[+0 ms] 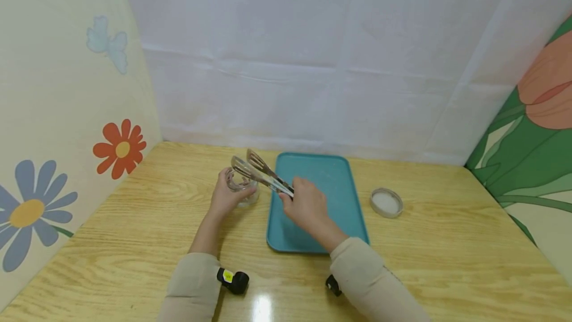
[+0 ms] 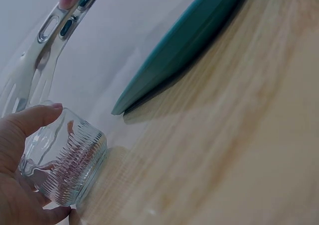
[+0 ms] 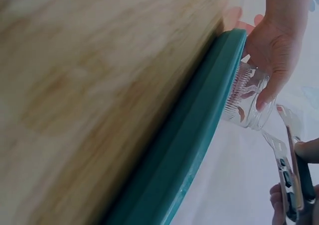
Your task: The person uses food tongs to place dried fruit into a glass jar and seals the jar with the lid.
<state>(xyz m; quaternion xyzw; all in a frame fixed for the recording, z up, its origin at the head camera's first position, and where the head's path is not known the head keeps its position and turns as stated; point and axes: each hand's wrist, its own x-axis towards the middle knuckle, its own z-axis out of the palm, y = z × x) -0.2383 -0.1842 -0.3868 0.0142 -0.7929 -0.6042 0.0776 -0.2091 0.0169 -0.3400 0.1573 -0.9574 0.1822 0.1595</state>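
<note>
My left hand point(image 1: 225, 198) grips a clear glass jar point(image 2: 75, 160) with ribbed sides, fingers round one side and thumb on the other. The jar stands on the table left of the tray. Some reddish-brown pieces show through its glass; what they are is unclear. In my right hand point(image 1: 306, 202) is a pair of metal tongs point(image 1: 263, 173), held by the handles over the tray's left side. The tongs' slotted tips are spread apart above the jar's mouth, with nothing seen between them. In the right wrist view, the tongs point(image 3: 289, 170) point at the jar's rim point(image 3: 259, 120).
A teal tray point(image 1: 330, 178) lies on the wooden table point(image 1: 429, 262). Right of it rests a round jar lid point(image 1: 386, 202). Behind the table hangs a white cloth point(image 1: 290, 63), with painted flower panels at both sides.
</note>
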